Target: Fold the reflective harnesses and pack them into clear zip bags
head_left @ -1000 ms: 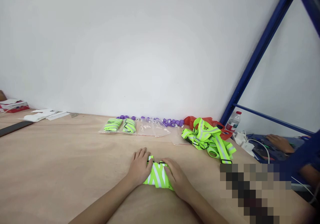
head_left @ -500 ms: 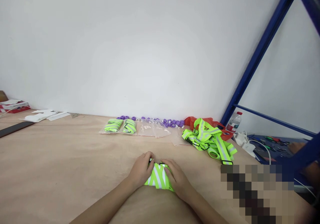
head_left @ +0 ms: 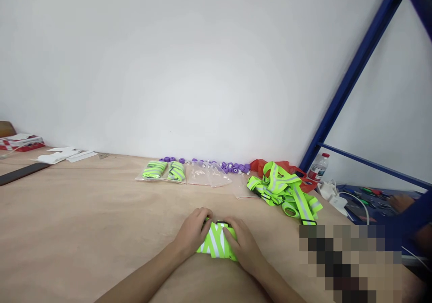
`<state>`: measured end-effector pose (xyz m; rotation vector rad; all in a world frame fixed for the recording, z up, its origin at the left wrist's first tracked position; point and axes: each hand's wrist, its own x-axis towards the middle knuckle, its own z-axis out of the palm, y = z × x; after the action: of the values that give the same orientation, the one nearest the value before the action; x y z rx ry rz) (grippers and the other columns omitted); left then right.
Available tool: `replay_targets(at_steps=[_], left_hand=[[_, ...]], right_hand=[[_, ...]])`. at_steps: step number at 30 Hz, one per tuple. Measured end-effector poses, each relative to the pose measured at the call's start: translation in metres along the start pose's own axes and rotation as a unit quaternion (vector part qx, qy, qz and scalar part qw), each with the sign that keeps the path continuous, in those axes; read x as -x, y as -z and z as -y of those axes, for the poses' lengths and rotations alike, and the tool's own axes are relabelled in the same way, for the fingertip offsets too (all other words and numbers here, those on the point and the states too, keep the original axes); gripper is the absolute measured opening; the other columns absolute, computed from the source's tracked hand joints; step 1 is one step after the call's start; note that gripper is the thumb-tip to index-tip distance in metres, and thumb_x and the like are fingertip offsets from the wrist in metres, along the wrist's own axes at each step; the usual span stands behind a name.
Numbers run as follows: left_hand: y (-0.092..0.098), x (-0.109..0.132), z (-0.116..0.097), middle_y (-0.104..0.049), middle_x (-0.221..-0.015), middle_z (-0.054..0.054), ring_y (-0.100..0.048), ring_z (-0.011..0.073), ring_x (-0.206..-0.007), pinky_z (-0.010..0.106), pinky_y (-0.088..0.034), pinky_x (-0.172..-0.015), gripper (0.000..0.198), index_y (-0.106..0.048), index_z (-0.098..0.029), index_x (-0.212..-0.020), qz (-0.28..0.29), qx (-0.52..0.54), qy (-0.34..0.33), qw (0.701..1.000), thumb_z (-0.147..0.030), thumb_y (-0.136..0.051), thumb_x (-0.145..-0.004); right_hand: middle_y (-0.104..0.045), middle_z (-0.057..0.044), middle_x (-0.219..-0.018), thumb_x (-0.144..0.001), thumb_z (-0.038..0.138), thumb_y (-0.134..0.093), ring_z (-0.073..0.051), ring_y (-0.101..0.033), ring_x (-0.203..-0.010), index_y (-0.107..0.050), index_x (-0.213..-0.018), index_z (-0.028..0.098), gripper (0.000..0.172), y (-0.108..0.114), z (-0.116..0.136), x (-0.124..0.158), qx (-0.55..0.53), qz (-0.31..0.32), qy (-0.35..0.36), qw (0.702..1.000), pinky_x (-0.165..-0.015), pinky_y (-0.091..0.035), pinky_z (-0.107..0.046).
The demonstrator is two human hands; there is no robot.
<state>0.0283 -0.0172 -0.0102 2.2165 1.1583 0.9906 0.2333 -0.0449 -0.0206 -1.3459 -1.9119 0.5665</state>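
Observation:
A folded bundle of neon-green reflective strap (head_left: 216, 242) with silvery-white stripes lies on the table close to my body. My left hand (head_left: 192, 232) grips its left end, thumb on top and fingers curled over the far edge. At the other end, my right hand (head_left: 245, 243) holds it the same way, its thumb pressed along the right side. A black buckle shows at the bundle's far edge between the hands. The fingertips of both hands are partly hidden behind the bundle.
Two bagged strap bundles (head_left: 154, 169), clear plastic bags (head_left: 209, 174) and purple round pieces (head_left: 234, 168) line the wall. Loose reflective straps (head_left: 283, 188) are heaped at right beside a red bag and a bottle (head_left: 318, 167). Another person's blurred hand (head_left: 401, 202) is at far right.
The view has shifted slightly, so everything sits a little further right and lower. Both hands keep their hold on the bundle, with hardly any movement against it.

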Motion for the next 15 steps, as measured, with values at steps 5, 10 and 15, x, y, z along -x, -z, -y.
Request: replay_targets(at_steps=[5, 10, 15], left_hand=[[0.0002, 0.0008, -0.0004, -0.065, -0.096, 0.007, -0.06, 0.0235, -0.092, 0.035, -0.047, -0.081, 0.012, -0.055, -0.022, -0.093, -0.005, -0.002, -0.009, 1.0, -0.021, -0.043, -0.092], [-0.002, 0.0016, 0.0007, -0.065, -0.095, 0.006, -0.06, 0.0223, -0.091, 0.034, -0.047, -0.083, 0.01, -0.057, -0.022, -0.094, -0.036, 0.071, 0.011, 0.997, -0.024, -0.047, -0.091], [-0.0085, 0.0011, 0.0034, -0.063, -0.09, 0.003, -0.06, 0.0218, -0.087, 0.033, -0.047, -0.079, 0.014, -0.056, -0.021, -0.093, -0.082, 0.178, 0.112, 0.974, -0.03, -0.055, -0.083]], right_hand=[[-0.069, -0.011, -0.109, -0.094, 0.038, -0.049, -0.027, -0.062, -0.105, -0.063, -0.108, 0.02, 0.027, 0.0013, 0.0011, -0.0006, -0.02, 0.013, -0.022, 0.999, -0.094, -0.047, -0.042], [-0.07, -0.01, -0.106, -0.093, 0.039, -0.048, -0.026, -0.063, -0.102, -0.06, -0.105, 0.021, 0.025, -0.0006, -0.0012, 0.0007, -0.036, 0.014, -0.028, 0.999, -0.092, -0.047, -0.041], [-0.069, -0.009, -0.106, -0.093, 0.038, -0.047, -0.026, -0.063, -0.101, -0.058, -0.106, 0.02, 0.024, -0.0023, 0.0038, 0.0036, -0.053, 0.012, -0.039, 0.998, -0.091, -0.047, -0.04]])
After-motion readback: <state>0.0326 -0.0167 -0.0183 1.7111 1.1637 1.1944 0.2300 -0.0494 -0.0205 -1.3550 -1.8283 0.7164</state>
